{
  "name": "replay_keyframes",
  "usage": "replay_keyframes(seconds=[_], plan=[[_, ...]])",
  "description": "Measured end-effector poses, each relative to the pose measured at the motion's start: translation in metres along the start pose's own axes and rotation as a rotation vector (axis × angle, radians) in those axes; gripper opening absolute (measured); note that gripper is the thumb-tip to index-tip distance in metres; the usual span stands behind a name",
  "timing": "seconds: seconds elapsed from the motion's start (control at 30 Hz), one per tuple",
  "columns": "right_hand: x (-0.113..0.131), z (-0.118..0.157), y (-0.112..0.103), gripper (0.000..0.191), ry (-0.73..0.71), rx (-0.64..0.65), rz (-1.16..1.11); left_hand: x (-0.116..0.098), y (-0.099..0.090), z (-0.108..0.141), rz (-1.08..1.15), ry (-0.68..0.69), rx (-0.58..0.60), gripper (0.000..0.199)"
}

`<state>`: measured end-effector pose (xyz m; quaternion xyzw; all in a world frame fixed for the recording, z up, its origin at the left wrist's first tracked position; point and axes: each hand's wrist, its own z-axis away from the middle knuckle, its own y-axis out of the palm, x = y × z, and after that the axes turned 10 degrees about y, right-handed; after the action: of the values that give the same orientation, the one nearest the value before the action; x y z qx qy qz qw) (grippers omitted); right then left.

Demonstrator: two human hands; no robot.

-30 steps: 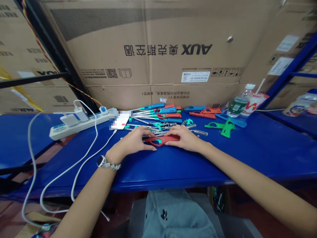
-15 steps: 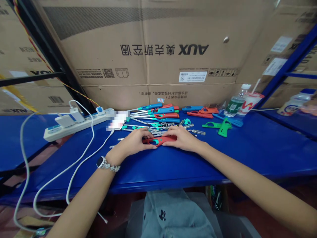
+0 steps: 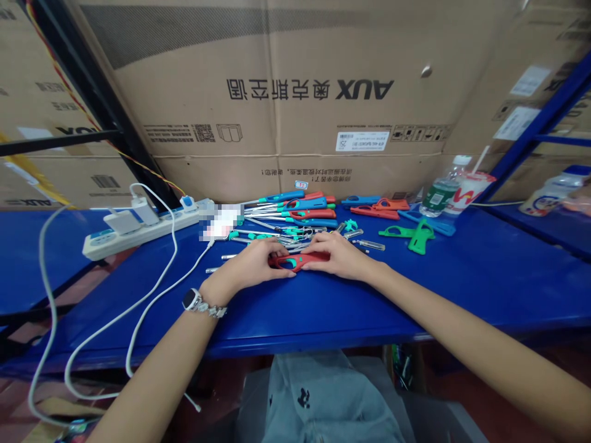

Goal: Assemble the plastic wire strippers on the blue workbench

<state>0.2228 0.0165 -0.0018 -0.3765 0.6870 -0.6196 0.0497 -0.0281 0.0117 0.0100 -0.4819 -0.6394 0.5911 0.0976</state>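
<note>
Both hands grip a red lighter handle [image 3: 299,263] with a green trigger, low over the blue tabletop. My left hand [image 3: 253,263] closes on its left end, the thumb along the near side. Around the right end my right hand [image 3: 339,255] is closed, its fingers covering much of that part. Just behind the hands lie metal lighter tubes with green parts [image 3: 258,235] and small clear pieces [image 3: 372,245]. Farther back, assembled long-necked lighters [image 3: 311,214] in red and blue are piled together. Loose green handle shells [image 3: 419,237] and red shells [image 3: 375,212] lie to the right.
A white power strip [image 3: 138,231] with plugs and trailing cables occupies the left side, beside a blurred-out phone [image 3: 224,223]. At the back right stand a water bottle [image 3: 441,191] and a paper cup [image 3: 468,194]. A large cardboard sheet [image 3: 295,49] rises behind the table [image 3: 323,314].
Both hands keep the same hold on the red lighter handle. The whole view has shifted slightly; nothing else has visibly moved.
</note>
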Motion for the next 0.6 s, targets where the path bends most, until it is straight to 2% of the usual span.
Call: replay_keyframes(seconds=[0.37,0.5,0.6], plan=[[-0.005,-0.003,0.001,0.03,-0.017,0.017,-0.177,-0.005,0.0,-0.002,0.031,-0.055,0.032,0.037],[-0.005,-0.002,-0.002,0.025,-0.02,0.03,-0.187,0.003,-0.01,0.007,0.164,-0.088,0.003,0.039],[-0.004,-0.002,-0.004,0.024,-0.012,0.04,-0.199,0.012,-0.021,0.016,0.208,-0.146,-0.014,0.03]])
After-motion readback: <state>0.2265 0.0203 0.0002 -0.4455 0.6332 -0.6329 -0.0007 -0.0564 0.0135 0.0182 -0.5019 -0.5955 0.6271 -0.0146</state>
